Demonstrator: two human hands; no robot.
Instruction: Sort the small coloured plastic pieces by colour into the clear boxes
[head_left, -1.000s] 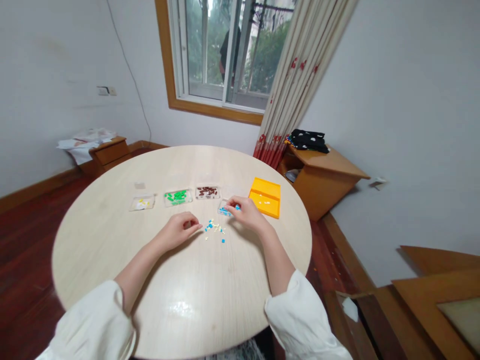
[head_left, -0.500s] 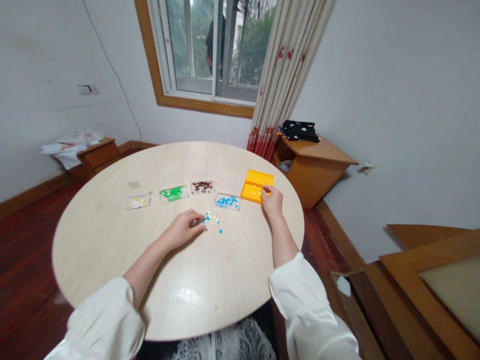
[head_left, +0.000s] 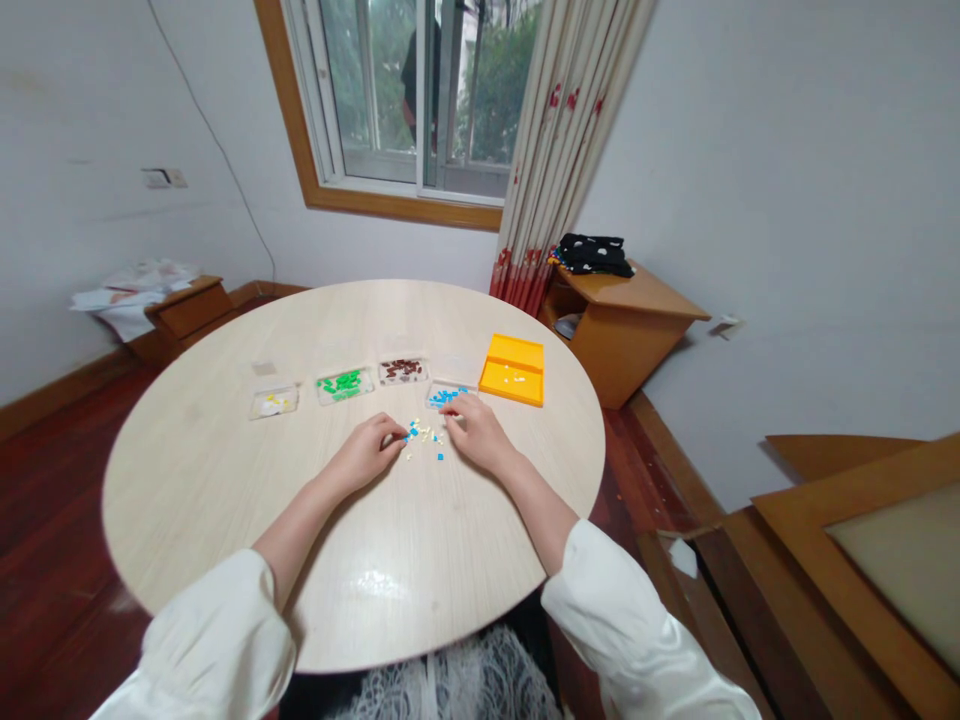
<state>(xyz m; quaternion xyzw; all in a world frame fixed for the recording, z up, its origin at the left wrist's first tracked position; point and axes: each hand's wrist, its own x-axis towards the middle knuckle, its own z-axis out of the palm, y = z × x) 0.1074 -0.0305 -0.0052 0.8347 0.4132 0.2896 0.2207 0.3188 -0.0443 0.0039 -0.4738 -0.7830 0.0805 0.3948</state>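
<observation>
A small pile of loose cream and blue pieces (head_left: 425,433) lies on the round table, between my hands. At its left edge is my left hand (head_left: 367,447), fingers curled and thumb and index tip together; blue shows at the tips, but what they hold is too small to make out. My right hand (head_left: 480,434) is at the pile's right edge, thumb and index apart, nothing visible between them. It partly covers a clear box of blue pieces (head_left: 442,397). Behind it to the right, a yellow open case (head_left: 512,350) holds several pale pieces.
Clear boxes with brown pieces (head_left: 403,371), green pieces (head_left: 344,385) and yellow and white pieces (head_left: 274,402) stand in a row on the pale round table (head_left: 375,560). A wooden cabinet (head_left: 630,320) with folded black cloth (head_left: 596,255) stands beyond the right edge.
My right hand has left the yellow case and moved left to the pile and the blue box. My left hand has stayed by the pile, its thumb drawn nearer the index finger.
</observation>
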